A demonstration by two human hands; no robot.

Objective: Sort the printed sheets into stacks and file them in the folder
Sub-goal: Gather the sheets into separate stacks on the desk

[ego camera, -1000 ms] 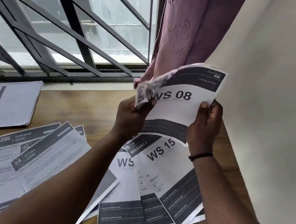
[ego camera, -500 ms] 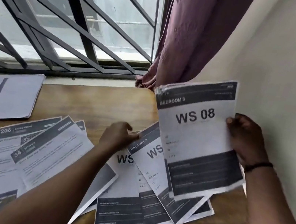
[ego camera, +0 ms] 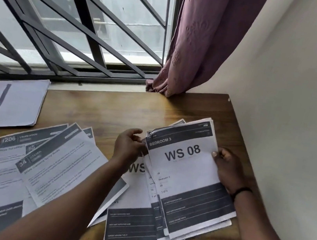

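Note:
The "WS 08 / Bedroom 3" sheet (ego camera: 184,165) lies on top of a small pile of WS sheets (ego camera: 133,227) at the right of the wooden table (ego camera: 114,109). My right hand (ego camera: 225,169) grips that sheet by its right edge, thumb on top. At the sheet's upper left corner, my left hand (ego camera: 129,146) touches the pile's edge with curled fingers. A loose spread of numbered sheets (ego camera: 44,164), such as 1206, 2683 and 34, covers the left of the table.
A separate white stack of paper (ego camera: 6,101) lies at the far left by the barred window (ego camera: 75,25). A mauve curtain (ego camera: 193,43) hangs down onto the table's back edge. A pale wall (ego camera: 287,118) borders the table on the right.
The WS 08 sheet came down from in front of the curtain onto the WS pile. My left hand let go of it, dropped to the table and now meets the pile's left edge.

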